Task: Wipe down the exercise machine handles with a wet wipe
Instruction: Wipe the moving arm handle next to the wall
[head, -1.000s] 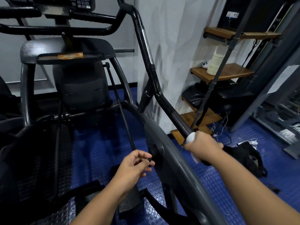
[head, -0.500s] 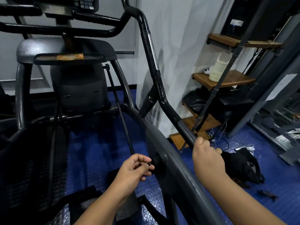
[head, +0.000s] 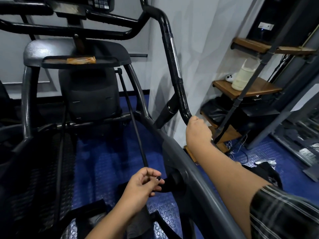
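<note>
The exercise machine's right handle [head: 174,54] is a black tube that rises from a bend to the top of the view. My right hand [head: 198,131] grips this tube just below the bend, fingers wrapped round it. The wet wipe is hidden inside that grip; only a white sliver [head: 212,138] peeks out at the hand's lower edge. My left hand [head: 143,185] hovers low in the middle, beside a thin black rod [head: 133,118]. Its fingers are curled and pinch a small dark object [head: 158,178] at the fingertips.
A grey frame rail [head: 198,178] runs diagonally between my arms. The console tray [head: 51,62] carries an orange packet [head: 81,59]. Wooden shelves [head: 255,88] with a white jug [head: 243,76] stand at right. A dark bag [head: 269,173] lies on the blue rubber floor [head: 107,163].
My right hand has slid up the handle from its lower straight part to just under the bend, and now covers the wipe. My left hand has kept its pose.
</note>
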### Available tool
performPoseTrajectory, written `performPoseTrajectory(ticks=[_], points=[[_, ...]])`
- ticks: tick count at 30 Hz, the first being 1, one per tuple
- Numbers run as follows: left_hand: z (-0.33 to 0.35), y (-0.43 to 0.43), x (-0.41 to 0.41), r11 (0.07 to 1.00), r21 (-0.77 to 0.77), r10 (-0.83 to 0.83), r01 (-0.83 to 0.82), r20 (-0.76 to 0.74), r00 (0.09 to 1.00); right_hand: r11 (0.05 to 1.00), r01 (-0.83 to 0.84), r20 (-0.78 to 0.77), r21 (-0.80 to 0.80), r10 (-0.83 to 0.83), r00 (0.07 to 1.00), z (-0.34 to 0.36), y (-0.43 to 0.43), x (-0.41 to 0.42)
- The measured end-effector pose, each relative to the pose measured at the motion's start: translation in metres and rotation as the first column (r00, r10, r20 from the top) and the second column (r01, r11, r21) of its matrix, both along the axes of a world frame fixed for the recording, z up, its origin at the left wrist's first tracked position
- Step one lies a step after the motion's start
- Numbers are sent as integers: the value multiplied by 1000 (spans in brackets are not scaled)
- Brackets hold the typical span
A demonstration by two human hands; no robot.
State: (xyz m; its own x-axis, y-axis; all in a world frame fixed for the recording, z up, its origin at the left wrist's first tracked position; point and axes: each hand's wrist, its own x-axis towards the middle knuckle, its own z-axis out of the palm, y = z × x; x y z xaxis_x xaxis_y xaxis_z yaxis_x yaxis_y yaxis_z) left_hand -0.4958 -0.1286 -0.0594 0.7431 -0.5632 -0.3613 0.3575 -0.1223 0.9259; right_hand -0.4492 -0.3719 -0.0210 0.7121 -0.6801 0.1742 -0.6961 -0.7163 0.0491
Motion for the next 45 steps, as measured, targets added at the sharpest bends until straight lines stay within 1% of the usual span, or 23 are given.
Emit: performPoseTrajectory(ticks=[2, 5, 8, 9, 11, 14, 17, 21, 24, 25, 28, 30, 33, 38, 45], points=[[-3, 6, 2, 1000, 11, -2, 2, -8, 1000, 998, -21, -10, 53, 21, 1000, 3, -6, 15], [-5, 11, 1, 1000, 19, -3, 3, -24, 1000, 984, -92, -43, 155, 99, 994, 8, -20, 26], [-3, 15, -1, 1000, 19, -14, 14, -26, 1000, 925, -95, -1, 367, 102, 995, 15, -28, 17], [-2, 16, -1, 1000, 16, -17, 17, -20, 1000, 906, -94, 11, 413, 98, 995, 16, -30, 11], [0, 19, -1, 1000, 4, -19, 19, -2, 1000, 897, -93, 10, 433, 98, 995, 16, -31, -3], [3, 24, 3, 1000, -2, -22, 22, 16, 1000, 909, -49, 28, 414, 40, 999, 14, -25, -30], [7, 25, 6, 1000, -14, -28, 28, 31, 999, 952, -25, 1, 306, 26, 1000, 14, -12, -58], [9, 26, 7, 999, -27, -37, 38, 31, 999, 977, -15, -20, 215, 19, 1000, 16, 3, -84], [8, 28, 7, 998, -31, -53, 54, 29, 998, 993, -32, -28, 116, 36, 999, 9, 8, -98], [8, 29, 7, 998, -33, -56, 57, 28, 998, 998, -29, -58, 59, 33, 998, 7, 10, -102], [5, 32, 10, 997, -44, -62, 63, 16, 998, 991, 13, -238, -137, -46, 970, 2, 18, -114], [2, 34, 13, 997, -43, -65, 65, 11, 998, 981, 54, -266, -186, -103, 959, 0, 23, -116], [-1, 33, 17, 997, -41, -72, 72, 3, 997, 971, 115, -210, -208, -159, 965, 0, 27, -107], [-7, 31, 23, 996, -24, -83, 83, -6, 997, 967, 130, -158, -218, -166, 973, -3, 24, -78], [-18, 25, 36, 997, 11, -72, 73, -55, 996, 989, 125, -50, -77, -129, 990, -1, 12, -18]])
